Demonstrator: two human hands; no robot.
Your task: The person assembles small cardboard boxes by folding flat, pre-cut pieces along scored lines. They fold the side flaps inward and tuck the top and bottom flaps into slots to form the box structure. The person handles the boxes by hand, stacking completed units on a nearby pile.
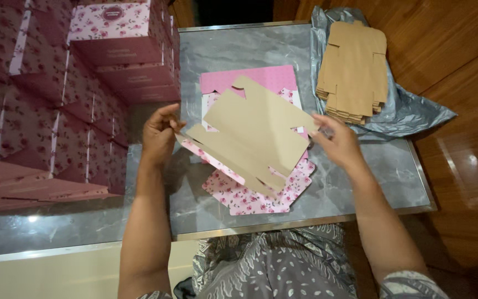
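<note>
Reaching up from the lower frame, the left hand [159, 135] pinched the left edge of a flat box blank [253, 135], fingers curled and wrist bent inward beside the stacked pink boxes [84, 99]. The blank hung tilted, brown side up, above a pink floral sheet [250, 196] on the grey table [372, 171]. The right hand [338, 141] gripped its right edge, forearm angled inward, below a pile of blanks [355, 69].

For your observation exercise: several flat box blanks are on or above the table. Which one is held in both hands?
The brown-side-up blank, gripped by the left hand and right hand, lifted and tilted. The others lie untouched.
</note>
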